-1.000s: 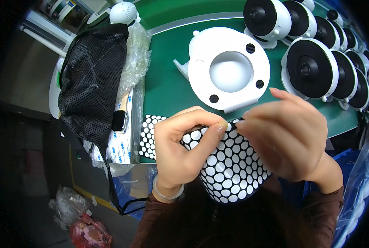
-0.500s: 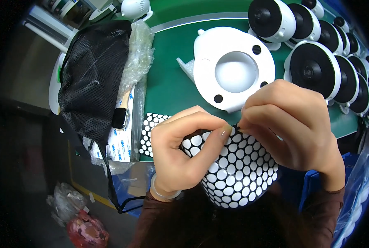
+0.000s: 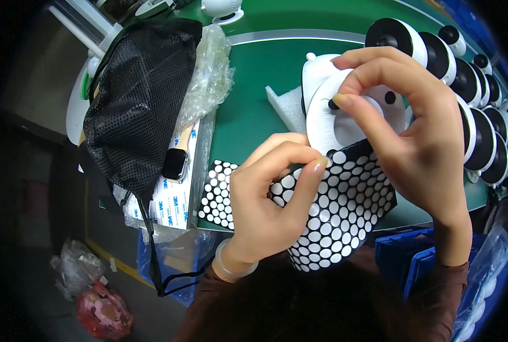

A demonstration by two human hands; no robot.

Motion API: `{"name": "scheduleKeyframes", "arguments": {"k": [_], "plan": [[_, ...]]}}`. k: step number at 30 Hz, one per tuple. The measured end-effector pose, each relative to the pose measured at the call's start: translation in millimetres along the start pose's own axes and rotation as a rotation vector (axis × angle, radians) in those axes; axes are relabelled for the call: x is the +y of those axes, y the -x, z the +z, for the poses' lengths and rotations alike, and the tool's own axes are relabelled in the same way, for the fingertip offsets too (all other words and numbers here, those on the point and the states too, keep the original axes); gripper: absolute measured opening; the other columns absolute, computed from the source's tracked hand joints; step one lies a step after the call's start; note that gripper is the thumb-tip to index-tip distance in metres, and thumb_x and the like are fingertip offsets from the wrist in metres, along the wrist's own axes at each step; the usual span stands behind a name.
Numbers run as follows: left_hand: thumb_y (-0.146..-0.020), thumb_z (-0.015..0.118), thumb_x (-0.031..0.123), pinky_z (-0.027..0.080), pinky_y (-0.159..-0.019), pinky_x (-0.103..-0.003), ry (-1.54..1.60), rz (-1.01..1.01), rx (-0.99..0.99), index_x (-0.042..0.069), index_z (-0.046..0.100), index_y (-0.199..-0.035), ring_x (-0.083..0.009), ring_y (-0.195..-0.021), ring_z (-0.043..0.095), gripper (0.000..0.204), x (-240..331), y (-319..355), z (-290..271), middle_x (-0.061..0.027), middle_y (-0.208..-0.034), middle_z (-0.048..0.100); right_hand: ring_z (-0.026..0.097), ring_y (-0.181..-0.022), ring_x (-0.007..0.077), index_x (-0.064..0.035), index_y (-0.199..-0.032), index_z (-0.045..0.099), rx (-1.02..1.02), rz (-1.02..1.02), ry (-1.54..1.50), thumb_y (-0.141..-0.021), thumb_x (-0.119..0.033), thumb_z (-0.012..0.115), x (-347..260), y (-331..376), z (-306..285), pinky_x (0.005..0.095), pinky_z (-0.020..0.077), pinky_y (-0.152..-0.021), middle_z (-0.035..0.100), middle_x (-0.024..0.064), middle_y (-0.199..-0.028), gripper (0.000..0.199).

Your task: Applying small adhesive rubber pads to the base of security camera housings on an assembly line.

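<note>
My left hand [image 3: 268, 202] pinches the upper edge of a black sheet of round pads with white faces [image 3: 339, 214], which bends downward below the fingers. My right hand [image 3: 416, 117] is closed at thumb and forefinger, with a small black round pad [image 3: 333, 105] at the thumb tip, against the ring of a white plastic housing [image 3: 320, 122]. Its other fingertips rest near the housing's far edge. Another black round pad [image 3: 389, 98] shows on the housing. My right hand and the sheet hide part of the housing, which leans on white foam [image 3: 291, 108].
A second dotted sheet [image 3: 217, 194] lies left of my left hand. Further left are a black mesh bag [image 3: 143, 102], bubble wrap [image 3: 208, 80] and a watch [image 3: 175, 164]. Several white-and-black round devices [image 3: 482, 134] line the right side. Blue bins [image 3: 399, 256] stand below the green table's edge.
My right hand has moved up from the dotted sheet to the white housing, bringing a black pad there. The housing now sits tilted. My left hand keeps its pinch on the sheet.
</note>
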State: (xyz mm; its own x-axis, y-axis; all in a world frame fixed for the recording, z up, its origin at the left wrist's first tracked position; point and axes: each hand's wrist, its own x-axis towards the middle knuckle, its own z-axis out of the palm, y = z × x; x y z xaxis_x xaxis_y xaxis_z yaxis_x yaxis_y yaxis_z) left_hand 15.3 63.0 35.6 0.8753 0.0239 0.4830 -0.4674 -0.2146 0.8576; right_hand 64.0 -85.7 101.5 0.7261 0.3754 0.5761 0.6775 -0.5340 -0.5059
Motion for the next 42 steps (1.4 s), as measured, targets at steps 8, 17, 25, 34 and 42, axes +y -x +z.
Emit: {"name": "scheduleKeyframes", "arguments": {"k": [8, 17, 25, 34, 42], "plan": [[-0.073, 0.061, -0.003, 0.040, -0.054, -0.019, 0.023, 0.056, 0.015, -0.001, 0.059, -0.079, -0.0095, -0.061, 0.053, 0.007, 0, 0, 3, -0.0076, -0.080, 0.058, 0.059, -0.080, 0.0151, 0.0024, -0.073, 0.056, 0.018, 0.020, 0.053, -0.071, 0.001, 0.062, -2, 4, 6, 0.0230, 0.0448, -0.074, 0.062, 0.0107, -0.093, 0.007], [-0.072, 0.060, -0.003, 0.043, -0.056, -0.022, -0.021, 0.108, 0.008, -0.001, 0.059, -0.078, -0.0160, -0.062, 0.056, 0.007, -3, -2, 0, -0.0101, -0.078, 0.058, 0.059, -0.081, 0.0166, 0.0004, -0.074, 0.056, -0.117, -0.126, 0.179, -0.069, 0.000, 0.064, -7, -6, 2, 0.0255, 0.0449, -0.076, 0.061, 0.0101, -0.091, 0.009], [-0.073, 0.060, 0.000, 0.045, -0.061, -0.025, -0.049, 0.058, -0.024, -0.001, 0.058, -0.076, -0.0197, -0.068, 0.059, 0.003, 4, -2, -6, -0.0116, -0.081, 0.060, 0.049, -0.051, 0.0040, 0.0022, -0.076, 0.060, -0.539, 0.273, -0.155, -0.074, -0.011, 0.067, 2, -36, -13, 0.0157, 0.0362, -0.045, 0.055, 0.0013, -0.060, 0.015], [-0.079, 0.056, -0.001, 0.046, -0.069, -0.022, 0.073, -0.151, -0.122, -0.004, 0.059, -0.082, -0.0118, -0.079, 0.057, 0.005, -16, 24, -28, -0.0144, -0.109, 0.055, 0.052, -0.056, 0.0127, 0.0016, -0.074, 0.064, -0.510, 0.204, -0.108, -0.070, -0.020, 0.064, 36, -139, -13, 0.0265, 0.0410, -0.056, 0.057, 0.0068, -0.061, 0.022], [-0.076, 0.058, -0.002, 0.045, -0.074, -0.027, 0.144, -0.291, -0.197, -0.003, 0.062, -0.079, -0.0202, -0.087, 0.058, 0.006, -10, 26, -25, -0.0165, -0.100, 0.060, 0.062, -0.077, 0.0291, -0.0088, -0.075, 0.067, -0.197, -0.293, 0.483, -0.059, -0.025, 0.073, 58, -247, 83, 0.0376, 0.0505, -0.068, 0.064, 0.0123, -0.078, 0.024]]}}
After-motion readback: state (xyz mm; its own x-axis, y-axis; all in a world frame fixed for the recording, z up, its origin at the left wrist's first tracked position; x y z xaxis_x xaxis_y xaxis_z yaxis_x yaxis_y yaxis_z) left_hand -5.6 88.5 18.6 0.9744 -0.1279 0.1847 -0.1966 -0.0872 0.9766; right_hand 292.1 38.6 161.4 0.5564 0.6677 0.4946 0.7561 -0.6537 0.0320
